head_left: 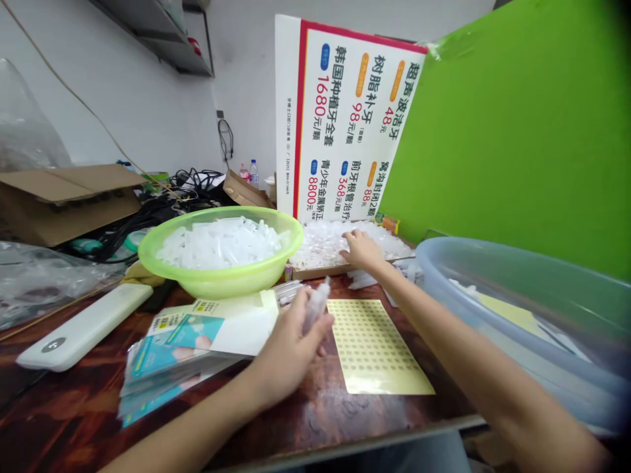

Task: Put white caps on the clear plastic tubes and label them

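Clear plastic packet (316, 305) sits in a narrow, firm grip of the left hand (290, 349), above a pale yellow label sheet (374, 348). Right hand (361, 251) lies open, palm down, on translucent plastic pieces (325, 243) heaped in a low cardboard tray (335, 270), beside a lime-green plastic basin (221, 284).

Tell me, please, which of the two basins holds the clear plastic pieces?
The lime-green basin, heaped with them; the translucent blue tub on the right holds flat sheets.

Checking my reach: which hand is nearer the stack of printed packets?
Left hand: it is just beside the stack of printed packets. The right hand is farther away, on the clear pieces in the tray.
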A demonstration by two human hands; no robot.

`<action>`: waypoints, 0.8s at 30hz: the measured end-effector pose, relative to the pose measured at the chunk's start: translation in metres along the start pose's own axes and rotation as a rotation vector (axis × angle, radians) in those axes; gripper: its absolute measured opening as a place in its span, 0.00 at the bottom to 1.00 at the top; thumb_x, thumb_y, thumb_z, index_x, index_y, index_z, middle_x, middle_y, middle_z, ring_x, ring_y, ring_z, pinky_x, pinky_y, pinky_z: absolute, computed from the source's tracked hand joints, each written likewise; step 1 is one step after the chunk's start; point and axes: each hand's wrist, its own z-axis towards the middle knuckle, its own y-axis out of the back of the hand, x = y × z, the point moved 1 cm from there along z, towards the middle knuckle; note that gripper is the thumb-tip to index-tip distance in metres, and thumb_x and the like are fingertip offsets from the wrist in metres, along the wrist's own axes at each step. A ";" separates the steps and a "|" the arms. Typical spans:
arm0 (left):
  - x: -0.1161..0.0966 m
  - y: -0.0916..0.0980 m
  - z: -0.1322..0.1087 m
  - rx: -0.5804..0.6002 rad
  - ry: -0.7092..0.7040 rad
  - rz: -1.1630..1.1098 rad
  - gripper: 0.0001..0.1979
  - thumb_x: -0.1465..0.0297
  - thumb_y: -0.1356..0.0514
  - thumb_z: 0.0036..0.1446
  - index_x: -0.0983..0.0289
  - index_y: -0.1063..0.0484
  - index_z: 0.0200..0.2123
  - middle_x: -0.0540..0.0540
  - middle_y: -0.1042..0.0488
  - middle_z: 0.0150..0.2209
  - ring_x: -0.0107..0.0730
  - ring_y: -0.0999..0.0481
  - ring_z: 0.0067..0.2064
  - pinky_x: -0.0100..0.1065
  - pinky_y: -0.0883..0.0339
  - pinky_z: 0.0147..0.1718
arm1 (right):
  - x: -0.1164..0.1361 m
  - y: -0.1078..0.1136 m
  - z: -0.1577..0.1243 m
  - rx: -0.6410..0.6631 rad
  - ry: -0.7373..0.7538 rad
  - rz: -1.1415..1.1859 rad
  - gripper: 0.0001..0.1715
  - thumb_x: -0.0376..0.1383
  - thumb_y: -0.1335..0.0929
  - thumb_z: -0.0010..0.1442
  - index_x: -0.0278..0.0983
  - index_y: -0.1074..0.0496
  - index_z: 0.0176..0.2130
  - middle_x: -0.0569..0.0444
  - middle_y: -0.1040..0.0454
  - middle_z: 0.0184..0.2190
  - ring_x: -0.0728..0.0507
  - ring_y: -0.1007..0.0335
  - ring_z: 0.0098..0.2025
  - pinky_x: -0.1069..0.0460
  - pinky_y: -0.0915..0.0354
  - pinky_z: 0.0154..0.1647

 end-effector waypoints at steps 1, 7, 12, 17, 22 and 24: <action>0.001 -0.005 -0.002 0.039 -0.041 0.001 0.09 0.63 0.47 0.62 0.61 0.40 0.40 0.46 0.32 0.27 0.27 0.30 0.28 0.28 0.36 0.29 | -0.012 -0.008 0.013 0.046 -0.069 -0.005 0.27 0.38 0.32 0.59 0.30 0.36 0.55 0.37 0.35 0.53 0.33 0.39 0.55 0.38 0.40 0.52; 0.012 -0.025 -0.010 0.214 -0.136 0.093 0.09 0.66 0.45 0.60 0.63 0.36 0.43 0.48 0.32 0.27 0.29 0.31 0.28 0.29 0.39 0.29 | -0.055 -0.047 0.047 0.214 -0.302 0.070 0.22 0.41 0.34 0.63 0.35 0.36 0.54 0.46 0.34 0.53 0.40 0.33 0.50 0.40 0.33 0.48; 0.014 -0.025 -0.014 0.213 -0.281 0.305 0.12 0.67 0.47 0.62 0.64 0.35 0.47 0.54 0.26 0.34 0.35 0.27 0.35 0.32 0.34 0.34 | -0.061 -0.060 0.054 0.242 -0.350 0.189 0.21 0.40 0.34 0.63 0.35 0.35 0.54 0.47 0.33 0.52 0.41 0.32 0.49 0.41 0.32 0.47; 0.014 -0.023 -0.018 0.280 -0.559 0.400 0.17 0.74 0.49 0.60 0.67 0.38 0.53 0.62 0.26 0.46 0.39 0.25 0.46 0.35 0.31 0.46 | -0.064 -0.063 0.059 0.188 -0.465 0.423 0.19 0.39 0.34 0.63 0.34 0.34 0.52 0.47 0.31 0.50 0.42 0.31 0.47 0.42 0.32 0.46; 0.012 -0.022 -0.019 0.222 -0.523 0.412 0.15 0.69 0.48 0.62 0.67 0.37 0.51 0.61 0.24 0.43 0.41 0.23 0.43 0.36 0.29 0.41 | -0.067 -0.057 0.055 -0.037 -0.585 0.864 0.19 0.39 0.34 0.63 0.34 0.34 0.52 0.47 0.32 0.51 0.41 0.31 0.48 0.42 0.32 0.47; 0.009 -0.022 -0.019 0.181 -0.504 0.385 0.14 0.66 0.48 0.63 0.66 0.35 0.49 0.60 0.24 0.41 0.40 0.23 0.40 0.35 0.29 0.39 | -0.073 -0.052 0.054 -0.166 -0.629 1.098 0.20 0.40 0.34 0.63 0.35 0.34 0.53 0.47 0.32 0.51 0.41 0.31 0.48 0.42 0.32 0.46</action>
